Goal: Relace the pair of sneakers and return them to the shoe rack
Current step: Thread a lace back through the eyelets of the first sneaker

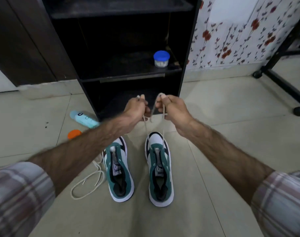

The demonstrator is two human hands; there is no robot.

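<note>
I have both hands up in front of the shoe rack (pixel 187 48), each grip pinched on one end of the same lace (pixel 146 129). My left hand (pixel 136 108) has its fingers curled round the left end, my right hand (pixel 169 108) round the right end, and the two strands run down together to the lowest eyelets of the right sneaker (pixel 160 168). That shoe stands on the floor just beside the left sneaker (pixel 119 170), toes toward the rack.

I judge this to be the very start of lacing the right shoe: the lace seems threaded only through the bottom pair of holes, and I am drawing both ends level. The left shoe looks unlaced too, with its loose lace (pixel 87 182) lying on the tiles at its outer side.

Next I need to match the two ends in length, then cross them and feed each tip up through the following eyelet. That calls for shifting each pinch close to the tip, since a soft lace buckles if I push it from far back.
</note>
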